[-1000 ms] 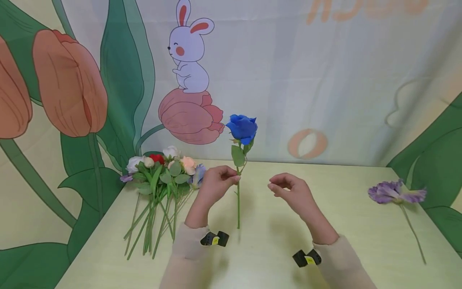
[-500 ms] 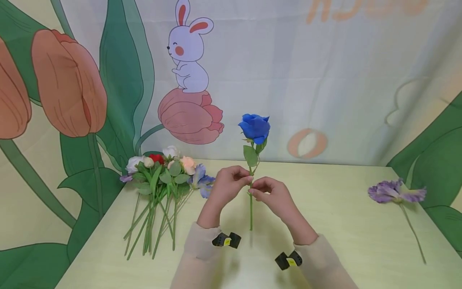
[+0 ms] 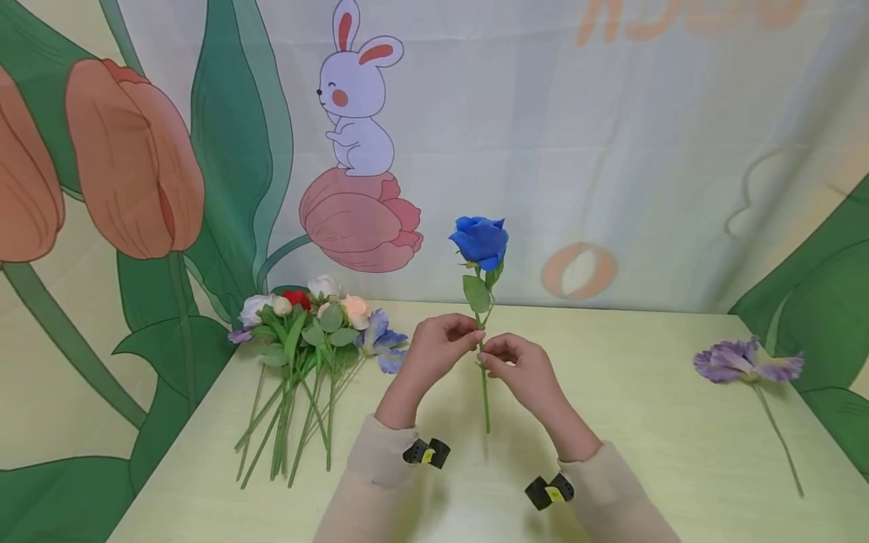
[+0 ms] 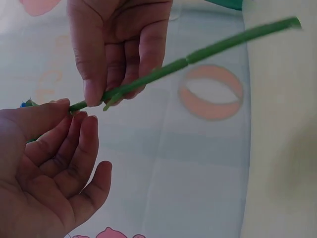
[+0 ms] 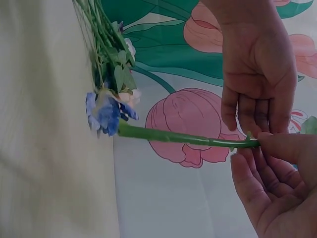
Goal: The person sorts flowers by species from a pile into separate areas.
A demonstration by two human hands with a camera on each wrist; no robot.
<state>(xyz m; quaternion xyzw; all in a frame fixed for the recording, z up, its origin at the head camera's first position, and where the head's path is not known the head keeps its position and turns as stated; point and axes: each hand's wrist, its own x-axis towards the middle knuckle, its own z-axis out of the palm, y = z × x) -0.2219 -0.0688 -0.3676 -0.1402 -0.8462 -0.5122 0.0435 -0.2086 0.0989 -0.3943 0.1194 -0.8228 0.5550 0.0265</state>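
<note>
A blue rose (image 3: 479, 241) stands nearly upright over the table, its stem tilted slightly. My left hand (image 3: 441, 351) pinches the stem just below the leaves, between thumb and fingers. Right below that, my right hand (image 3: 523, 369) pinches the same stem with thumb and forefinger. The bare lower stem (image 4: 218, 47) runs on past both hands in the left wrist view. From the other side, the stem (image 5: 173, 138) shows in the right wrist view with its cut end pointing left. The bloom is mostly hidden behind the hands in both wrist views.
Left on the table (image 3: 631, 430) lies a bunch of flowers (image 3: 295, 339) with white, red and peach heads. A blue-violet iris (image 3: 382, 343) is at its right side. A purple flower (image 3: 747, 362) lies alone at the far right. A printed backdrop (image 3: 509, 151) hangs behind.
The left hand has carried the blue rose to the right. My right hand has come in from the right and taken hold of the stem below it. The stem has since tilted slightly.
</note>
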